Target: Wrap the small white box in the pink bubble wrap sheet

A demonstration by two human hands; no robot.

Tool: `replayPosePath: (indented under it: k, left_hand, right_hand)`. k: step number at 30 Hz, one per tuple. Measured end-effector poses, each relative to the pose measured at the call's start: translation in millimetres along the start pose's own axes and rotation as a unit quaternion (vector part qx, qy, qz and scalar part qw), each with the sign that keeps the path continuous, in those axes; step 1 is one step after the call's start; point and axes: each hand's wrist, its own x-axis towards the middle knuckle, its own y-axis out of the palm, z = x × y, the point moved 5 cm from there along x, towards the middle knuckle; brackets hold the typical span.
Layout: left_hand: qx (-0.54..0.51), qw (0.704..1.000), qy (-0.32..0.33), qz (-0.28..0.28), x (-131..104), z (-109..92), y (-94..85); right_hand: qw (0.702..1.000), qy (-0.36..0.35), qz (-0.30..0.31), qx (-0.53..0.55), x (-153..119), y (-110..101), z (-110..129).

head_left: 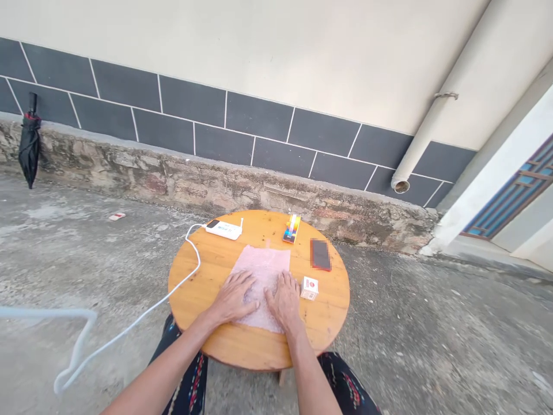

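Observation:
A pinkish translucent sheet, like bubble wrap, (266, 262) lies flat on the round wooden table (190, 300). On its left side rests my left hand (235, 297), palm down with the fingers spread. My right hand (283, 298) lies on the sheet's right edge, fingers also apart. Neither hand grips anything. Just right of my right hand stands a small white box (310, 288) with red print.
A white power strip (224, 229) with a white cable sits at the table's back left. Farther right are a yellow and blue packet (292, 228) and a dark, red-edged phone-like object (320, 255). A black umbrella (30, 147) leans on the wall.

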Motion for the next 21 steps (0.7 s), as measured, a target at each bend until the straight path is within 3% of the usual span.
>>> replayPosePath:
  k: [10,21]
  left_hand:
    - [0.003,0.999,-0.007,0.034,7.3,16.2,-5.8]
    - [0.035,0.999,-0.007,0.022,6.6,13.3,0.8]
  right_hand:
    - [0.998,0.002,-0.001,0.060,0.0,5.5,-2.9]
    - [0.998,0.004,-0.026,0.058,0.5,1.7,-3.5]
